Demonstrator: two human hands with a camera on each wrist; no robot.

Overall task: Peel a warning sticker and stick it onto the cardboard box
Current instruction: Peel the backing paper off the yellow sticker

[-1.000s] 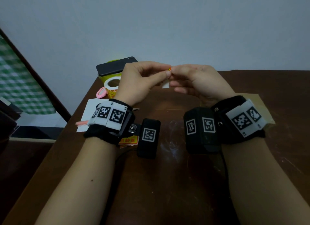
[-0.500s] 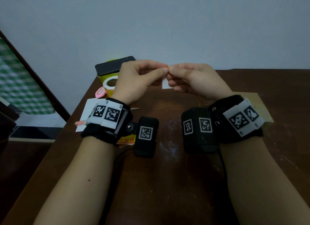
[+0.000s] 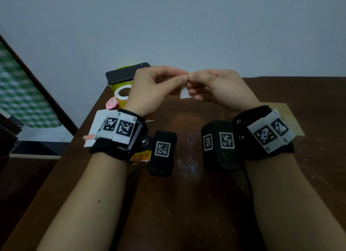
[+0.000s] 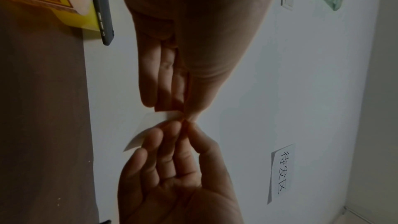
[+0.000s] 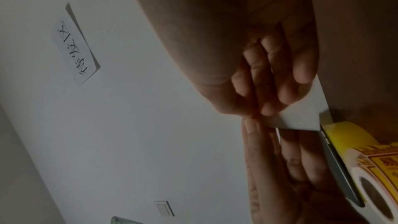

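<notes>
Two forearms are extended over the dark wooden table (image 3: 168,204), each strapped with a black wrist unit bearing square coded markers. Just under the left wrist, loose red-and-yellow warning stickers (image 3: 140,156) are seen lying on the table, and a white sheet (image 3: 97,123) lies at the table's left edge. Under the right wrist, a flat piece of brown cardboard (image 3: 292,118) is laid on the table, mostly hidden by the wrist unit. Above the middle of the table, the left hand (image 3: 151,89) and the right hand (image 3: 215,88) are raised and brought together, fingertips touching. A small sticker on white backing paper (image 3: 184,92) is pinched between the thumb and forefinger of each hand, with a sliver of orange edge shown at the pinch; the remaining fingers of both hands are loosely curled. The backing hangs below the pinch, clear of the table and well apart from the cardboard. Whether the sticker is separated from the backing cannot be told. At the table's far left corner, a roll of yellow warning stickers (image 3: 121,95) is stood beside a pink clip (image 3: 110,104), with a dark phone (image 3: 127,73) laid on top of a yellow-green container.
</notes>
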